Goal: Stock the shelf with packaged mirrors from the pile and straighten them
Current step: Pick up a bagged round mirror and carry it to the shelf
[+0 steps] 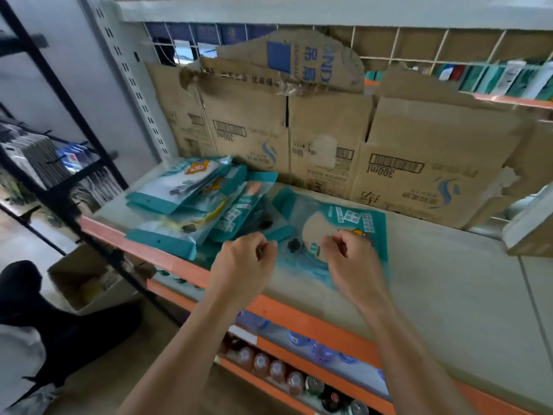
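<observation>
**Squarely between two curled hands: one mirror pack, grip unclear**

Just beyond the knuckles of both hands, a teal packaged mirror (344,223) lies flat on the shelf (449,280). Its long axis runs slantwise, from far and left of the fingers to near and right of them. The left hand (244,259) sits at the pack's near left corner, and the right hand (351,259) lies over its near right part, so the right hand is the closer to the pack's middle. Both are about equally far forward.

To the left of the left hand's fingers, and touching the pack's far left end, the pile (191,205) of like packs lies fanned and crooked. Straightening probably means turning the single pack until its long side runs parallel with the orange front edge (287,313) beneath the wrists.

Both hands have their fingers curled tight. The backs of the hands hide the fingertips' contact, so I cannot tell whether either one pinches the pack's edge or merely hovers closed above it. The pack's near edge is smeared and partly covered. Its print is too soft to read. Torn cardboard (419,145) stands well beyond the fingers, at the shelf's back.
</observation>
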